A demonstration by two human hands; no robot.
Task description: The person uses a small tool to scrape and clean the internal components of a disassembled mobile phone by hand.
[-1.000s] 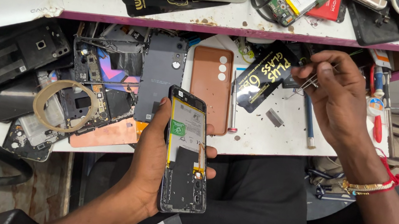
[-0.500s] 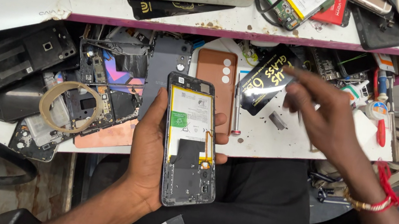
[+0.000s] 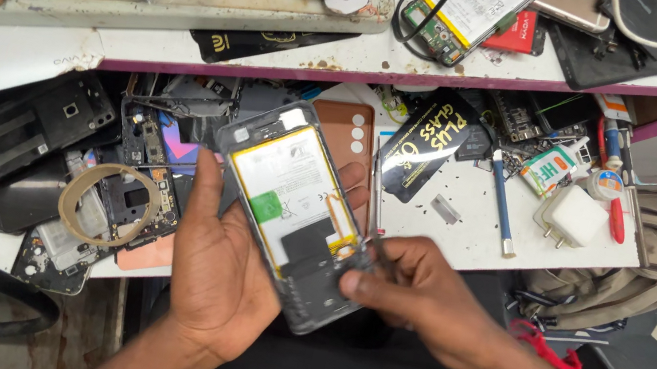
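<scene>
Nearest the camera, the left hand (image 3: 225, 283) cradles an opened phone (image 3: 292, 210) from beneath, palm under its back, thumb laid along the left edge and fingertips just showing past the right edge. The grip is closed firmly round the body. The phone is held above the lap, just in front of the near edge of the white workbench (image 3: 474, 228).

The right hand (image 3: 408, 293) comes in from the right with thumb and fingers pinched on a thin metal tool (image 3: 376, 206), probably tweezers, though the view is too poor to be sure. The pinch sits at the phone's lower right edge, and the shaft rises toward the far side.

The step in hand looks like work inside the uncovered phone, at the lower board beside the battery (image 3: 291, 191). The next move seems to call for a steady tip and a light, exact touch, with the left hand keeping the phone still.

The phone's long axis runs diagonally, its top end far and left and its bottom end near and right, with the open side facing up.

Farther off on the bench lie a brown phone cover (image 3: 353, 130), stripped phone frames (image 3: 32, 128), a ring of tape (image 3: 107, 204), a blue-handled screwdriver (image 3: 503, 202) and a white charger (image 3: 572, 217).
</scene>
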